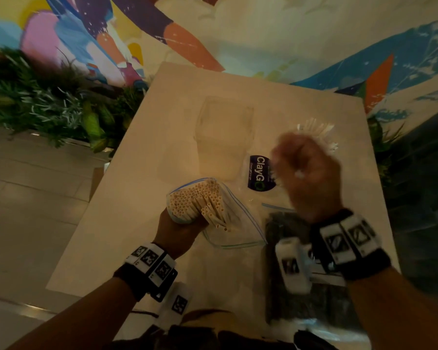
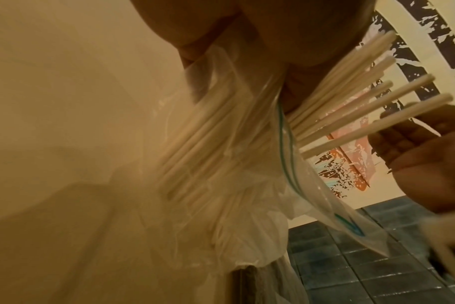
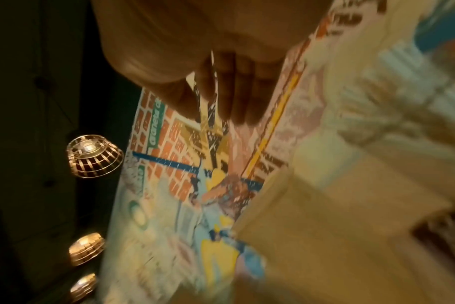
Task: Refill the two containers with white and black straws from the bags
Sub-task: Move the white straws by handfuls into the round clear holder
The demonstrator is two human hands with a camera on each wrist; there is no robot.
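My left hand (image 1: 180, 228) grips a clear zip bag of white straws (image 1: 200, 200) upright over the pale table (image 1: 137, 198), the straw ends fanning out of its open mouth (image 2: 351, 115). My right hand (image 1: 309, 173) is blurred, hovering with fingers loosely curled over a clear container with a dark ClayGo label (image 1: 259, 173). In the left wrist view the right hand (image 2: 424, 156) shows an empty palm near the straw tips. White straws (image 1: 319, 132) stick out beyond that container. A second clear container (image 1: 225, 132) stands behind the bag. A bag of black straws (image 1: 288, 233) lies under my right wrist.
Green plants (image 1: 48, 97) line the left side of the table, with more at the far right. A painted mural wall (image 1: 263, 34) rises behind. Tiled floor (image 1: 23, 198) lies past the table's left edge. Hanging lamps (image 3: 94, 156) show in the right wrist view.
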